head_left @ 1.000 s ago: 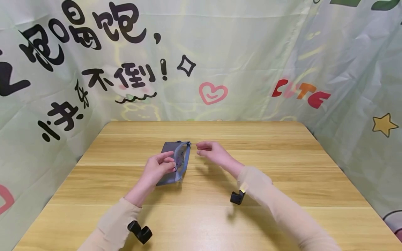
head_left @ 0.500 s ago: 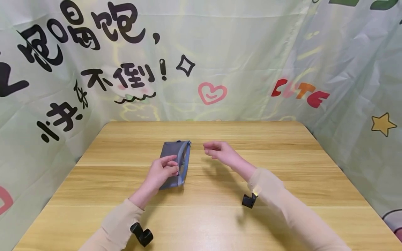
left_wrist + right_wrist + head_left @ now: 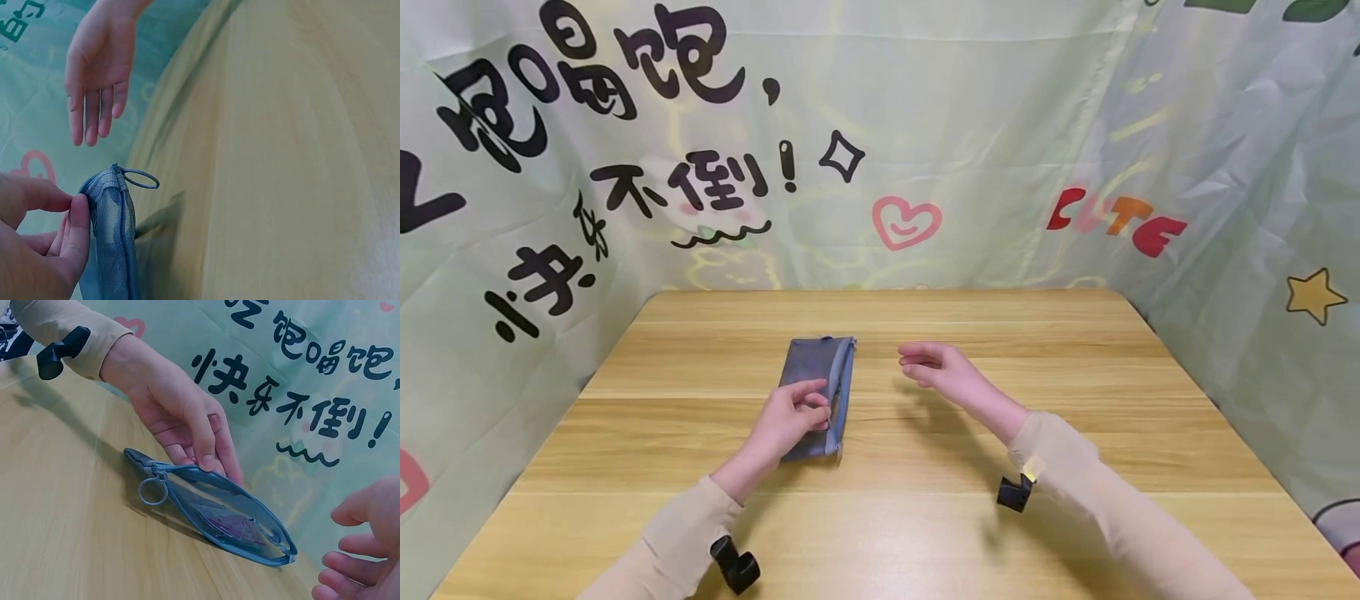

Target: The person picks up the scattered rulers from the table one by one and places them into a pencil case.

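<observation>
A blue-grey zippered pouch point(image 3: 808, 360) is near the middle of the table, its unzipped mouth facing right. My left hand point(image 3: 790, 421) pinches the edge of that mouth between thumb and fingers. In the right wrist view the mouth gapes, and small purplish items point(image 3: 234, 528) show inside, too blurred to name. A ring-shaped zipper pull point(image 3: 153, 491) hangs at one end of the zip. To the right of the pouch, my right hand point(image 3: 943, 367) hovers above the table, holding nothing, with its fingers extended in the left wrist view.
The pouch rests on a wood-grain table point(image 3: 895, 517). Printed cloth point(image 3: 985, 125) with lettering and drawings hangs behind the table and along both sides. A small black camera point(image 3: 735, 567) is strapped to the left wrist, another black camera point(image 3: 1015, 493) to the right.
My right hand has drawn away to the right from the pouch. The left hand has shifted slightly right and nearer with the pouch's edge, and the mouth looks narrower in the head view.
</observation>
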{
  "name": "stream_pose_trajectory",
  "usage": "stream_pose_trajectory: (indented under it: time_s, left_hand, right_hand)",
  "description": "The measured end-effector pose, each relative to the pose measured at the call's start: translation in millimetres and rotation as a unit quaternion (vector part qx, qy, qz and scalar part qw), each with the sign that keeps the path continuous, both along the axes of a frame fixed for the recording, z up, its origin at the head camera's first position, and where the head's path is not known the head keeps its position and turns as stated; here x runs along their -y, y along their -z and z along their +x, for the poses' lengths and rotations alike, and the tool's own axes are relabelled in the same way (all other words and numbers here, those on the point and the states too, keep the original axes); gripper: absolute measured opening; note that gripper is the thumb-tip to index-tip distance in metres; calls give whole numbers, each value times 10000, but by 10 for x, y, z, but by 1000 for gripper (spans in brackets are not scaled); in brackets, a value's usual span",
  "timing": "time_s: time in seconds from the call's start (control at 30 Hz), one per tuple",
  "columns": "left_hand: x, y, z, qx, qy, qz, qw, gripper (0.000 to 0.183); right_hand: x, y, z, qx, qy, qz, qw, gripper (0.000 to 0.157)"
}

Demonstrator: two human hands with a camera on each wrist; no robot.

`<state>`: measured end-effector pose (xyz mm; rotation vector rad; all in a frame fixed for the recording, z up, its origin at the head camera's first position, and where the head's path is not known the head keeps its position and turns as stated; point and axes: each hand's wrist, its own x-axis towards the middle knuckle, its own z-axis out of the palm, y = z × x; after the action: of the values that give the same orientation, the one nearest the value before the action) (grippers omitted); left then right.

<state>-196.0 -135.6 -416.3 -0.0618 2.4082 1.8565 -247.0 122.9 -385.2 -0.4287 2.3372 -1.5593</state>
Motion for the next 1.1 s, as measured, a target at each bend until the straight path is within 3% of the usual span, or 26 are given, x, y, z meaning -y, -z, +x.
stream_pose_trajectory:
  time_s: [0.23, 0.6, 1.1]
  left_hand:
    - [33, 16, 13, -106, 94, -352, 9993, 48]
    - [130, 86, 99, -279, 269, -630, 9973, 49]
    - [113, 201, 147, -655, 873, -769, 9910, 44]
  right_hand:
    - [-81, -2, 57, -74, 161, -16, 9998, 44]
    - [-207, 9, 152, -337, 23, 123, 9994, 43]
    - [-562, 84, 204, -345, 107, -19, 9993, 45]
